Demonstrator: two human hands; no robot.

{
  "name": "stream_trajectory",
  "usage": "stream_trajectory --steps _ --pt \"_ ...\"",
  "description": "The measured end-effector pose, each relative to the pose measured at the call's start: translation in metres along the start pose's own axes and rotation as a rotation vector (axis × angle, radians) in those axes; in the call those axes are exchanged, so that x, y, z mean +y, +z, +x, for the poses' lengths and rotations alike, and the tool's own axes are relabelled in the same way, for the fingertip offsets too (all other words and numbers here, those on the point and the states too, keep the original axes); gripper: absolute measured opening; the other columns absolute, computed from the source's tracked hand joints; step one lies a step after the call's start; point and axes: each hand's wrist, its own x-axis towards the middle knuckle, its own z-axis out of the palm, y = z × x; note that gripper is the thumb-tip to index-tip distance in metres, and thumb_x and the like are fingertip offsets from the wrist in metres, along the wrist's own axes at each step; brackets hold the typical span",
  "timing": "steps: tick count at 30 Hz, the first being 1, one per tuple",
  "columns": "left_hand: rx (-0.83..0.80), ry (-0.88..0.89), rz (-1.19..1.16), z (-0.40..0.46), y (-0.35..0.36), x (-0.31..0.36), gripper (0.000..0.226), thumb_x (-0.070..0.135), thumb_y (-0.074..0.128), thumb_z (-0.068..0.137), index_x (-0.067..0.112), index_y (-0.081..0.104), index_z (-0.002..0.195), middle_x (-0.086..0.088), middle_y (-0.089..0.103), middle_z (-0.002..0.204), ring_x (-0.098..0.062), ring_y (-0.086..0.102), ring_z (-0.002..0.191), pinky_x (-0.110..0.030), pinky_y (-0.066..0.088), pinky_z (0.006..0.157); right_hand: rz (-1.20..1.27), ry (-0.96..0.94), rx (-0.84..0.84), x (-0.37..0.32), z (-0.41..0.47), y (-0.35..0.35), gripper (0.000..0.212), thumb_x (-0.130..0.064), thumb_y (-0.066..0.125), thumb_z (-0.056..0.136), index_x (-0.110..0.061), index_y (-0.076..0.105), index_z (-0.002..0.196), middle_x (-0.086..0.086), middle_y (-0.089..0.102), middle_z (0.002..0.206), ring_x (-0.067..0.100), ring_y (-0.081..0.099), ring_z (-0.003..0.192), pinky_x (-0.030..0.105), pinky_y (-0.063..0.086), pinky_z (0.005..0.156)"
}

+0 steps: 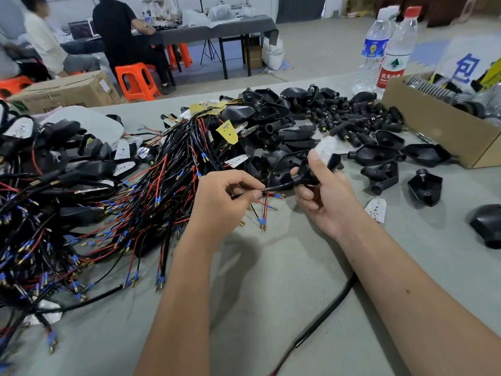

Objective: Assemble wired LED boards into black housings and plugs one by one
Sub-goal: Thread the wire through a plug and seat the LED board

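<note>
We're mid-threading on one unit. Right hand (322, 194) grips a black housing (306, 175) above the surface (271, 280), thumb up against the white LED board (325, 147) at its top end. Left hand (230, 195) pinches the black cable (276, 187) where it leaves the housing's narrow neck; red and black leads with blue-sleeved gold pins (267, 210) hang below the pinch.

Judgement: cable is through the neck, board not yet seated.

Housing long axis runs lower left to upper right, neck pointing left toward our left hand, board end up and away.

Next: draw cable left along that axis to take up slack, press board into the shell, then pick a plug from the pile (349, 118) behind.
</note>
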Motion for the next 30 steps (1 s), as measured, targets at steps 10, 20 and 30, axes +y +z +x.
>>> stream_trajectory --steps 10,20,30 --pt "-0.009 -0.058 0.044 0.001 -0.014 -0.009 0.023 -0.001 0.076 0.085 0.021 0.08 0.082 0.005 0.057 0.055 -0.004 0.042 0.045 -0.012 0.034 0.048 0.1 0.034 0.103 -0.006 0.0 0.001 0.044 -0.049 0.04 0.108 -0.009 0.057 0.102 0.014 0.07 0.087 0.015 0.043 0.041 0.02 0.026 0.035" --pt "-0.058 -0.162 0.063 -0.002 -0.047 -0.021 0.021 0.009 0.067 0.09 0.022 0.076 0.076 -0.002 0.074 0.068 -0.01 0.062 0.054 -0.016 0.047 0.053 0.0 -0.148 0.314 -0.007 0.008 -0.007 0.022 -0.032 0.051 0.108 -0.014 0.054 0.094 0.003 0.071 0.073 0.016 0.053 0.042 0.02 0.032 0.036" --pt "0.015 -0.09 0.078 -0.003 -0.046 -0.019 0.024 0.006 0.073 0.091 0.026 0.08 0.081 0.014 0.067 0.062 -0.001 0.057 0.056 -0.019 0.048 0.062 -0.139 -0.191 0.318 -0.008 0.005 -0.004 0.019 -0.027 0.054 0.107 -0.009 0.052 0.099 0.005 0.061 0.071 0.016 0.052 0.042 0.021 0.031 0.035"
